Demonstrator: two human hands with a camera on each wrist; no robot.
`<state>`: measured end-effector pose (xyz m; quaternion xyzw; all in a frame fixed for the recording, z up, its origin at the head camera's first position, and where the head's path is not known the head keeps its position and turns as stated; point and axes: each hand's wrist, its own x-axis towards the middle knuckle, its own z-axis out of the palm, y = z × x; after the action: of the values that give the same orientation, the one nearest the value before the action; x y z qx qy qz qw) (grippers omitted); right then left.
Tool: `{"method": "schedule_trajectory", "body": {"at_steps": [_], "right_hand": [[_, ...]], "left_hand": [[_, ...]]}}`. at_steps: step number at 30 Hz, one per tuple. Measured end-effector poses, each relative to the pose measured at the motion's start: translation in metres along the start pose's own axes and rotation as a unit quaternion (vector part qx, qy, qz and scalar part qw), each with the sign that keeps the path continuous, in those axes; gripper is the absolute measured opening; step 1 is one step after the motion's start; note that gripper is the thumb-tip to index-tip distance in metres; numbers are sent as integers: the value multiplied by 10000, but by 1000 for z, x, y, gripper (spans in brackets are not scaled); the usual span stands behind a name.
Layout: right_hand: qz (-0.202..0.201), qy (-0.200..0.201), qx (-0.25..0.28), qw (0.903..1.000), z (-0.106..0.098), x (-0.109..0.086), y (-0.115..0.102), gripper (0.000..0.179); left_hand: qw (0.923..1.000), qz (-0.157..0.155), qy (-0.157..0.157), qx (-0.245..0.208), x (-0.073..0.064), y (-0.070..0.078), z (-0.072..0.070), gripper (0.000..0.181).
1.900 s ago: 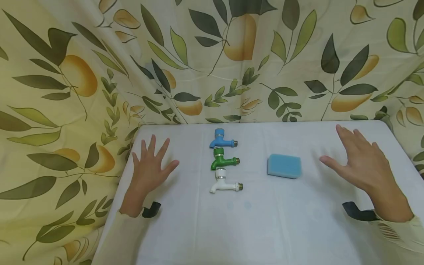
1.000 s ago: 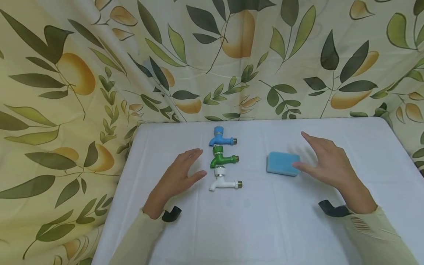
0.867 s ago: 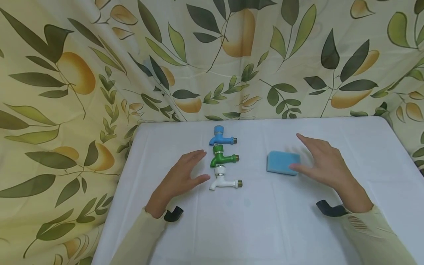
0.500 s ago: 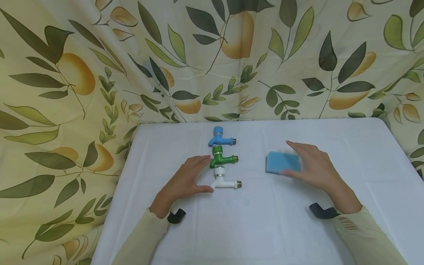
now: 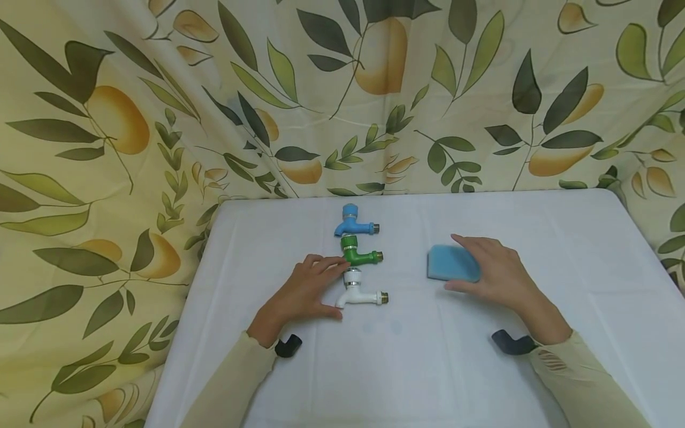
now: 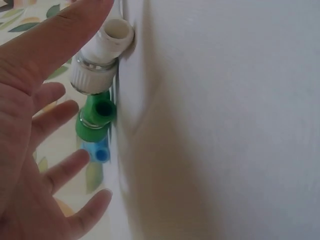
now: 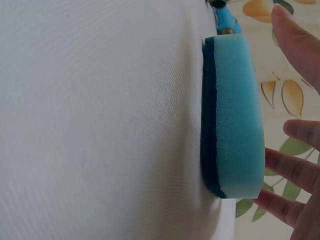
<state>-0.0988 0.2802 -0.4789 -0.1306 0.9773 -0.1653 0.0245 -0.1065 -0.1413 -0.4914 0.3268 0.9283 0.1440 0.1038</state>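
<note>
- Left hand [image 5: 301, 291], spread wide: I see white tap [image 5: 360, 297] at 3 o'clock, green tap [image 5: 365, 258] at 2, blue tap [image 5: 355, 226] at 1.
- Right hand [image 5: 502, 273], wide: sponge [image 5: 451, 263] on surface [image 5: 428, 368] at 9 o'clock.
- Change: both hands now closer, items within reach; I log nothing gripped.

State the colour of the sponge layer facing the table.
The lower layer is dark blue, clearest in the right wrist view.
</note>
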Motion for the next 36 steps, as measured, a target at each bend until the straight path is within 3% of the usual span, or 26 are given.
{"method": "schedule_trajectory", "body": {"at_steps": [11, 22, 36], "right_hand": [[-44, 0, -13, 10000, 0, 0, -1, 107], [14, -113, -12, 9999, 3, -1, -2, 103], [-65, -20, -72, 10000, 6, -1, 0, 106]], "left_hand": [[9998, 212, -32, 42, 6, -6, 1, 103], [9995, 218, -170, -135, 11, -6, 3, 104], [9995, 212, -63, -220, 15, -3, 5, 91]]}}
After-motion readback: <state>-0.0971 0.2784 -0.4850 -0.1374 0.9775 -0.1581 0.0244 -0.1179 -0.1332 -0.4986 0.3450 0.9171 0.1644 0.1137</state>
